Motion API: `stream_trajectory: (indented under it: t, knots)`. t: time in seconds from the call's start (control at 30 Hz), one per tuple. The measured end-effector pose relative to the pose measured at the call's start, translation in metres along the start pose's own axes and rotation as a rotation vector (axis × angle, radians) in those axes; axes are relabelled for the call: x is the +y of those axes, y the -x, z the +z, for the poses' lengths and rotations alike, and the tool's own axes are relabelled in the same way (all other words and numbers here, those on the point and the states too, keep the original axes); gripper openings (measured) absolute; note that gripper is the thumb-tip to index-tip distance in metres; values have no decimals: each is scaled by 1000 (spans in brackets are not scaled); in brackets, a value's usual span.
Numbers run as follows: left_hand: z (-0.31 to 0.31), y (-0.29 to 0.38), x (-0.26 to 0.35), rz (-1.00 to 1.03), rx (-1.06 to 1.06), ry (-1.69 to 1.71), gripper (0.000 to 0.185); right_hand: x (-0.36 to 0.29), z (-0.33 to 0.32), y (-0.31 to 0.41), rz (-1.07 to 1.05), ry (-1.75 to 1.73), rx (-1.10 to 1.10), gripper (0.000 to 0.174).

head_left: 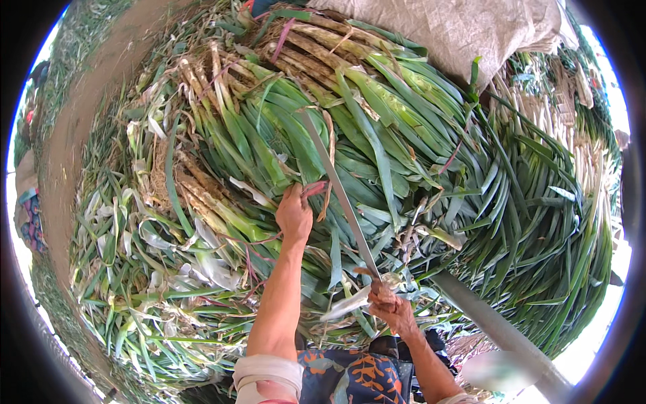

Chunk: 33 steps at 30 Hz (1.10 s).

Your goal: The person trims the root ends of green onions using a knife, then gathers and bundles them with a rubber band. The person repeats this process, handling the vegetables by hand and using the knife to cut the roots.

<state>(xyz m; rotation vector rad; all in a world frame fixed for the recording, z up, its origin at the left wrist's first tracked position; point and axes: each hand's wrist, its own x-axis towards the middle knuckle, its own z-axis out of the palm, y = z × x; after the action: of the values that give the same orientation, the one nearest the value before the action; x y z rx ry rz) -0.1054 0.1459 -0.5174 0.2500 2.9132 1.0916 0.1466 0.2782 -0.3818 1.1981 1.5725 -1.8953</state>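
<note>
My left hand [294, 214] grips a red tie strip [316, 188] at the lower edge of a bundle of large green onions or leeks [287, 136]. The bundle's soil-stained stalks and roots point to the upper left. In my right hand [391, 306] is a long, narrow-bladed knife [338, 187], its blade slanting up and left across the leaves, its handle mostly hidden by my fingers. Beside that hand lies a pale, peeled stalk piece [347, 304]; whether I hold it too, I cannot tell. Another soil-stained bundle [207, 199] rests left of my left hand.
Further tied bundles [323, 45] lie at the top, under a woven sack [439, 30]. Cleaner white-stalked onions [570, 131] are heaped at the right. A grey pole [494, 320] slants in from the lower right. Loose leaf trimmings [166, 313] cover the lower left, beside a bare dirt strip [63, 166].
</note>
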Motion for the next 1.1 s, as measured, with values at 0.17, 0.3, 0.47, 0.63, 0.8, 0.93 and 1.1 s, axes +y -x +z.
stream_trajectory:
  t: [0.17, 0.3, 0.47, 0.63, 0.8, 0.93, 1.1]
  knots:
    - [9, -5, -7, -234, -186, -37, 21, 22, -8, -31, 169, 102, -29, 37]
    - [9, -14, -4, -282, -443, -203, 28, 41, -47, -117, -628, 508, 196, 45]
    - [-11, -3, -67, -53, -414, -295, 38, 4, -61, -101, -650, 653, 154, 52]
    - [-106, 73, -22, -421, -309, 347, 28, 55, -91, -12, -233, 476, 229, 47]
    - [-182, 144, 51, -476, -146, 471, 29, 58, -80, 88, -269, 221, 175, 33]
    - [-233, 203, 86, -617, -331, 476, 17, 44, -78, 151, -295, 409, 336, 24]
    - [-184, 221, 56, -718, -391, 653, 15, 3, -75, 172, -342, 266, 412, 10]
